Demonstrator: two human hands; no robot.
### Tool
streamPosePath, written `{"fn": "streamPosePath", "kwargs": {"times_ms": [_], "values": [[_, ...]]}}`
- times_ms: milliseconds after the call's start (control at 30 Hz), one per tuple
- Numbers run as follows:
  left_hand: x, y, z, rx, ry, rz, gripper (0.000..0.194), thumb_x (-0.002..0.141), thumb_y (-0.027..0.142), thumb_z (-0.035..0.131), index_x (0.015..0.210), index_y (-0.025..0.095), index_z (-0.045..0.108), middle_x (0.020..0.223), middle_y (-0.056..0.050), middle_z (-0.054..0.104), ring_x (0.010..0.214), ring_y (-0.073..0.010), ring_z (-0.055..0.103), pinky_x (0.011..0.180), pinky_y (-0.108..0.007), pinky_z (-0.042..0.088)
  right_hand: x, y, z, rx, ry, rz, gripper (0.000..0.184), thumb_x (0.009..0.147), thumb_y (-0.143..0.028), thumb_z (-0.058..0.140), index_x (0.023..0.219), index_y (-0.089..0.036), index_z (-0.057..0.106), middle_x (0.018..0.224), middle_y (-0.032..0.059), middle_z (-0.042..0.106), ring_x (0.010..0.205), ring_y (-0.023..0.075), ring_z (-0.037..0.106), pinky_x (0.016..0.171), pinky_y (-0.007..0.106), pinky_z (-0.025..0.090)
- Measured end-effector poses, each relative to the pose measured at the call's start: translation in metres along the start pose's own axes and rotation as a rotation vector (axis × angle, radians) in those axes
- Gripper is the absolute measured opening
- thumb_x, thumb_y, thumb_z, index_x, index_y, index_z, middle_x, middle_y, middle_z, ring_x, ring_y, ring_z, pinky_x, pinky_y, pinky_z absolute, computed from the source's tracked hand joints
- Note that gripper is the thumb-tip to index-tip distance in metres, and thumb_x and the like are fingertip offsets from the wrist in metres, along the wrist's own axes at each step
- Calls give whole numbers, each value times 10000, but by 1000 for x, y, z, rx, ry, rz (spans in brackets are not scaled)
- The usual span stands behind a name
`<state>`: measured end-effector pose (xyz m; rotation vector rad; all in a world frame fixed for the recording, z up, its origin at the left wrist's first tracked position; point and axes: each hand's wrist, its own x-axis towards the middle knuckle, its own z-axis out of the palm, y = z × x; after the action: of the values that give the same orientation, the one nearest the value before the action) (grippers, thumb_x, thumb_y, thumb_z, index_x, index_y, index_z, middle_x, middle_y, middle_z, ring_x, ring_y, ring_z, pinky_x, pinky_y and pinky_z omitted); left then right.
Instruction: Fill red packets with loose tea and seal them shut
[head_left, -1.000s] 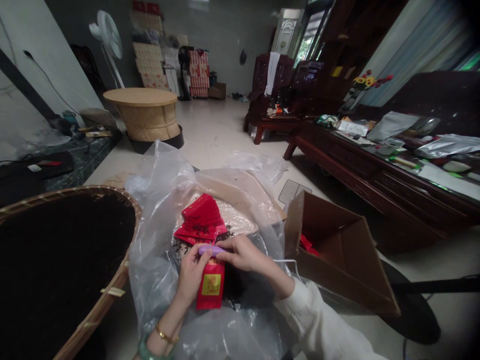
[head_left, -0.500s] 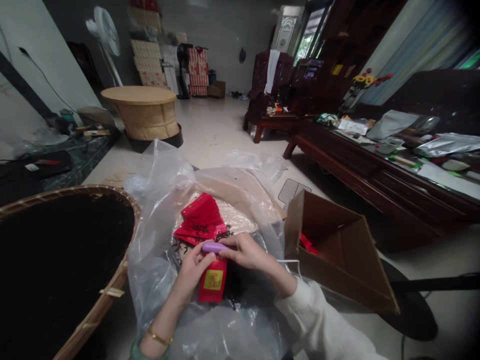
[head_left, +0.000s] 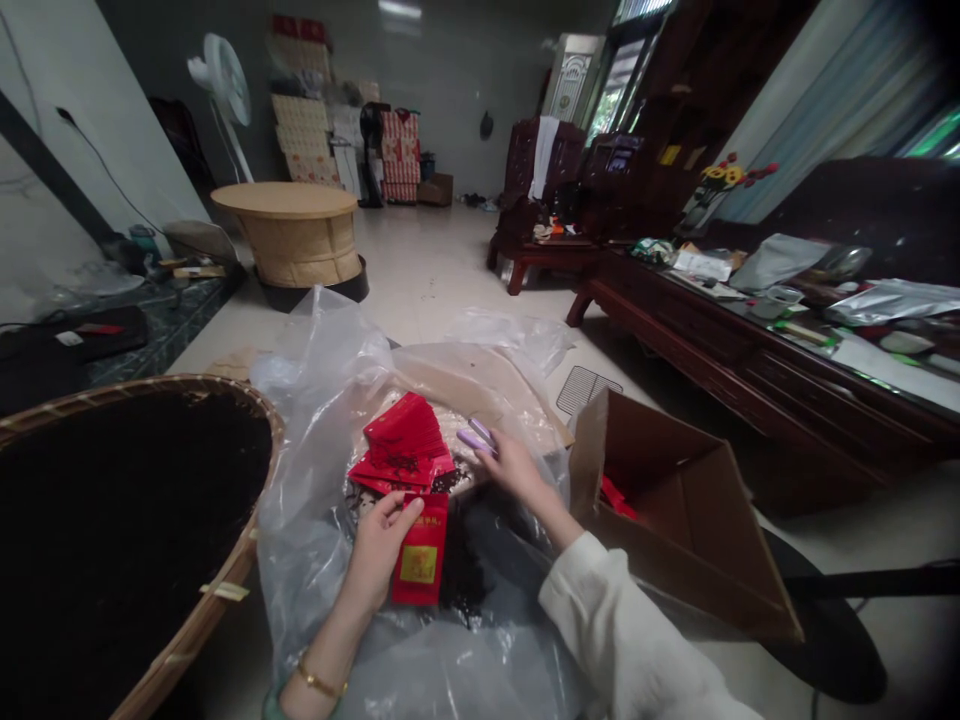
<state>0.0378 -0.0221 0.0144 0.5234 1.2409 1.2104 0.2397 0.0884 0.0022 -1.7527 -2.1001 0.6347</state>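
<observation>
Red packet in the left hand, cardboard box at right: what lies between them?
Dark loose bits, plastic sheeting and the right forearm, in the head view.

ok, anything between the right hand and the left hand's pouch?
No visible obstacle. The right hand holds the purple tool beyond the pouch and to its right; the left hand holds the pouch near its top. Dark leaves show in the gap, seemingly below.

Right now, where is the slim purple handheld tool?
Head view, just below centre: the purple tool is in the right hand, right of the fanned flat red packets and left of the open brown cardboard box.
</observation>
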Motion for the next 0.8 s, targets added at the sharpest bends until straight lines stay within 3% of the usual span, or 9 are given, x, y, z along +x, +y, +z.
{"fn": "streamPosePath", "kwargs": {"times_ms": [133,233,267,333,433,667,800], "values": [[4,-4,-3,68,47,99,594,439,600,855,741,135,642,662,-21,682,601,-167,632,566,-242,498,-1,-4,8,-92,76,22,373,885,-293,634,1208,-106,638,1165,205,636,1117,335,543,941,432,417],[10,-10,-8,135,71,141,609,458,654,824,741,138,668,681,-32,682,628,-199,641,575,-270,510,-15,-25,16,190,157,-129,303,925,-376,591,1135,-179,684,1126,136,663,1057,263,581,930,379,434],[12,-13,-10,141,79,141,622,450,667,820,747,141,674,686,-37,685,637,-213,647,584,-285,520,-21,-33,20,341,117,-201,307,910,-414,610,1093,-185,699,1068,112,683,985,232,610,874,337,460],[16,-16,-14,148,88,134,656,425,687,816,774,145,693,693,-44,692,683,-247,668,602,-307,538,-31,-50,32,546,-3,-291,401,756,-525,756,965,-184,735,940,73,704,830,199,629,750,289,480],[20,-17,-20,165,74,119,692,381,717,811,762,149,705,715,-52,704,737,-274,681,630,-318,556,-38,-65,46,694,-54,-242,421,700,-595,767,703,-176,735,739,39,694,681,164,604,654,264,457],[17,-4,-24,296,73,182,693,325,738,809,706,163,739,711,-58,714,728,-250,662,654,-286,555,-45,-60,44,738,-164,-212,145,789,-309,712,792,-180,779,760,22,721,693,148,615,681,246,466],[13,2,-20,315,45,185,629,283,681,848,625,171,713,636,-49,689,663,-236,644,634,-288,548,-48,-56,40,755,-197,-178,138,752,-312,757,779,-178,779,727,15,708,648,143,601,647,242,462]]}}
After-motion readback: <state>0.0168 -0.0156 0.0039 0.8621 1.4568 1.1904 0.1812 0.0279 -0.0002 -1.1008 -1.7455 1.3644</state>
